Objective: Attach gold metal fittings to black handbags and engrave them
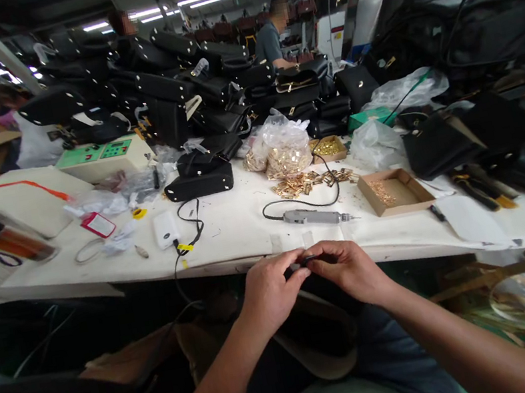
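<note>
My left hand [271,290] and my right hand [349,269] meet just in front of the table edge, fingertips close together. Between them they pinch a small dark piece [308,260], mostly hidden by the fingers; its kind cannot be made out. Below the hands, at my lap, is a dark shape [317,332] with a pale curved edge. On the table beyond the hands lies a grey electric screwdriver [317,216] with a thin bit, its black cord curling back. Loose gold-coloured metal fittings [296,185] are heaped behind it.
Right of the screwdriver sits a shallow cardboard box [407,194] with small copper-coloured parts. Bags of fittings [286,155], a black bag [201,180] and a white power unit [165,230] stand on the table. Black bags are piled behind, where a person [269,43] is. A green-panelled machine [106,157] stands left.
</note>
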Action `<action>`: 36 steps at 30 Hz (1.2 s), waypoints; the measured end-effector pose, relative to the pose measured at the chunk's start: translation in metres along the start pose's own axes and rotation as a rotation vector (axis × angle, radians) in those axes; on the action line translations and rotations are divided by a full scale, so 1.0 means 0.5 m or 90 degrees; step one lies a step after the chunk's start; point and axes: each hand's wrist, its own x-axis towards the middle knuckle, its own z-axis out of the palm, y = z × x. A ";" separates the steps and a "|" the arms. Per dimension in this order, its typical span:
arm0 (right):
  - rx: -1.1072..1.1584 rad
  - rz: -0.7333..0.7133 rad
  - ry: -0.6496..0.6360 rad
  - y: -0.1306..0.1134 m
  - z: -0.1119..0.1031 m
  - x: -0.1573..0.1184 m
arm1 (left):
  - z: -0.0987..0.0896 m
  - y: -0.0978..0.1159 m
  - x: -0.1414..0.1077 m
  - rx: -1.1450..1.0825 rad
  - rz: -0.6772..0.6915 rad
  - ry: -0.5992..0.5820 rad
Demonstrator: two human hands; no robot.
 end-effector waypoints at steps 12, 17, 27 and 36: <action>-0.115 0.014 -0.036 0.002 -0.042 0.029 | 0.047 -0.036 0.032 0.067 -0.012 0.038; -0.217 -0.016 -0.006 0.021 -0.029 0.009 | 0.045 -0.032 0.034 0.061 -0.011 0.077; -0.274 -0.056 -0.009 -0.005 -0.032 -0.015 | 0.040 -0.022 0.031 0.070 0.021 0.075; -0.188 0.011 0.046 -0.014 -0.024 -0.005 | 0.053 -0.028 0.037 0.102 0.077 0.063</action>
